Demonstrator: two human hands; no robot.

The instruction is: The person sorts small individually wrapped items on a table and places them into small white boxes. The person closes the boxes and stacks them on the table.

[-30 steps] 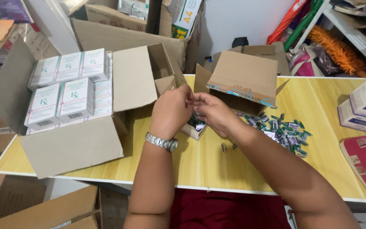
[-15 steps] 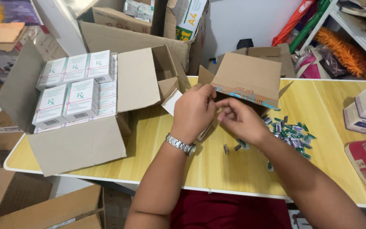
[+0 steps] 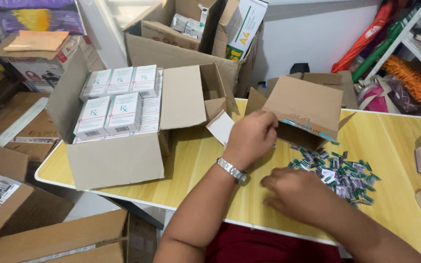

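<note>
The left hand (image 3: 252, 139) curls closed at the small brown cardboard box (image 3: 305, 112); its grip is hidden. The right hand (image 3: 296, 192), loosely open, rests beside the green-and-purple sachet pile (image 3: 339, 170); gather sachets in small, tidy bunches.

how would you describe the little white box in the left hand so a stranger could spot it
On the yellow table, between the big open carton of white packs and a smaller brown box, the left hand holds a small white box. Only this pack is out of the carton.

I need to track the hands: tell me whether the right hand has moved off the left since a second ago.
Yes. The right hand has dropped toward the near table edge, away from the left hand, which stays by the small carton.
</note>
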